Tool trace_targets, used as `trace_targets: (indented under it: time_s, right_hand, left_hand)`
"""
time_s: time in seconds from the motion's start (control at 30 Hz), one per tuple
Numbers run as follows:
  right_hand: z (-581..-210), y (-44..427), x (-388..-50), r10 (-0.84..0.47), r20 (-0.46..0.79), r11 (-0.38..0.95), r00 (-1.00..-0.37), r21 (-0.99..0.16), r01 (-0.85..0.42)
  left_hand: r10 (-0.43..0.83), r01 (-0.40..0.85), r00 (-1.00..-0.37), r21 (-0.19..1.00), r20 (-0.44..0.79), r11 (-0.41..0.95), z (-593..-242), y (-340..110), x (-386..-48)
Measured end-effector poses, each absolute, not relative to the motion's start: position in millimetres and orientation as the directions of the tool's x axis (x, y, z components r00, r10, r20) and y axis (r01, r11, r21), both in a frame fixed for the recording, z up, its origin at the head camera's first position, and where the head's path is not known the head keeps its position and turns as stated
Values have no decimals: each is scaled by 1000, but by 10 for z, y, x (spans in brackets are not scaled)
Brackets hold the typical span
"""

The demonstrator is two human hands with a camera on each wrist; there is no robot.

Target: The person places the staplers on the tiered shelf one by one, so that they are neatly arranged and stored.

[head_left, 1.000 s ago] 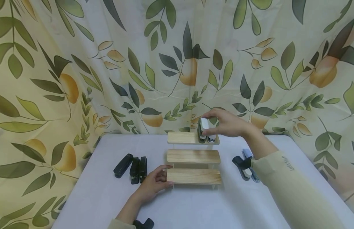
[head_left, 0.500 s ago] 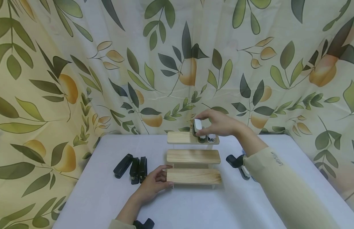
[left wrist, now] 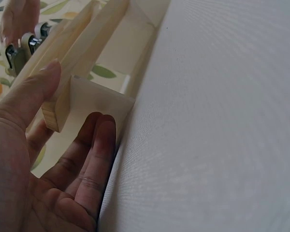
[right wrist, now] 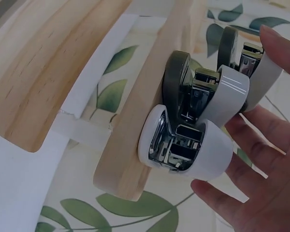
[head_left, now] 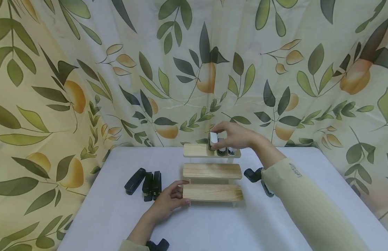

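Note:
In the head view my right hand [head_left: 233,136] pinches a stapler [head_left: 213,140] with a white top and dark base at the top step of a wooden three-step display stand [head_left: 198,150]. Whether its base touches the wood, I cannot tell. Beside it on that step stand a dark-based, white-topped stapler [right wrist: 227,92] and an all-white stapler [right wrist: 215,152]. My left hand [head_left: 169,203] holds the left end of the lowest step [head_left: 213,192], thumb and index finger at opposite edges. Other left fingers lie by the pale side support [left wrist: 99,99].
Several black staplers [head_left: 135,181] lie on the white-covered table [head_left: 99,216], left of the stand. Another stapler [head_left: 267,190] is partly hidden under the right sleeve. A leaf-and-fruit patterned curtain [head_left: 194,69] hangs behind the table.
My right hand has moved left along the top step with the held stapler, uncovering the dark-based, white-topped one beside it. The left hand keeps its place at the lowest step.

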State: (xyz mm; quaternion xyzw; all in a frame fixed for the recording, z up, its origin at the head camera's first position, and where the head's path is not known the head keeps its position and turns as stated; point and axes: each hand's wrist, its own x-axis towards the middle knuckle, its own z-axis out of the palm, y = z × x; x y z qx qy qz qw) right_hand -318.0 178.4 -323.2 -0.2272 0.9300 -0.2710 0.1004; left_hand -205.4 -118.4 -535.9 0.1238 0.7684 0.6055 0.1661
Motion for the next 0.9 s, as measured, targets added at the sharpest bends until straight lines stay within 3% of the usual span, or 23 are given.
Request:
trace_targets:
  time_s: [0.9]
  right_hand:
    - [-3282, 1658, -3272, -480, -192, 802, -856, -492, -339]
  left_hand:
    - [399, -26, -909, 972, -119, 232, -5365, -1199, -2062]
